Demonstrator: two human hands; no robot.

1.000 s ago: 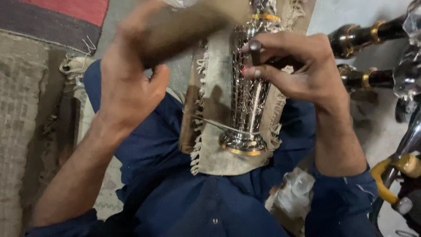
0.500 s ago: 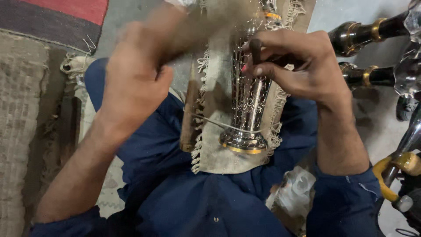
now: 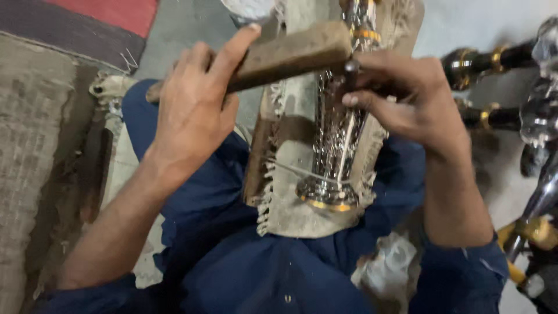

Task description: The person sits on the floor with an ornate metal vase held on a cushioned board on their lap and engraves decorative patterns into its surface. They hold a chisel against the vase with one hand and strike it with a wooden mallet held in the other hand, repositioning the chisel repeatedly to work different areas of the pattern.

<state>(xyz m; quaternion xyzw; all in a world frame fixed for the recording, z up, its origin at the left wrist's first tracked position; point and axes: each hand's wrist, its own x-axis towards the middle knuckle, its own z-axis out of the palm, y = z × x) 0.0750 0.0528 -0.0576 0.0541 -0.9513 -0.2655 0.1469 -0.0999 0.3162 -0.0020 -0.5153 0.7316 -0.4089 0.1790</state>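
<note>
- The ornate silver metal piece (image 3: pixel 340 134) lies lengthwise on the person's lap, its long axis running from the flared, gold-rimmed base nearest the body up and away toward the top of the view.
- It rests on a frayed, dirty cloth (image 3: pixel 302 215) spread over the blue trousers (image 3: pixel 232 261).
- The left hand (image 3: pixel 195 113) is wrapped around a wooden block (image 3: pixel 290 55), index finger stretched along its top; the block lies crosswise, its right end meeting the metal piece.
- The right hand (image 3: pixel 407 102) is closed, fingertips pinched on a small dark tool (image 3: pixel 350 70) pressed to the upper part of the metal piece.
- A thin metal rod (image 3: pixel 346 151) runs along the silver body; I can't tell whether it is part of the tool.
- The far end of the metal piece is cut off at the top edge.
- Dark, gold-banded metal parts (image 3: pixel 488 64) lie at right, partly out of frame.
- A woven mat (image 3: pixel 35 151) sits at left.
</note>
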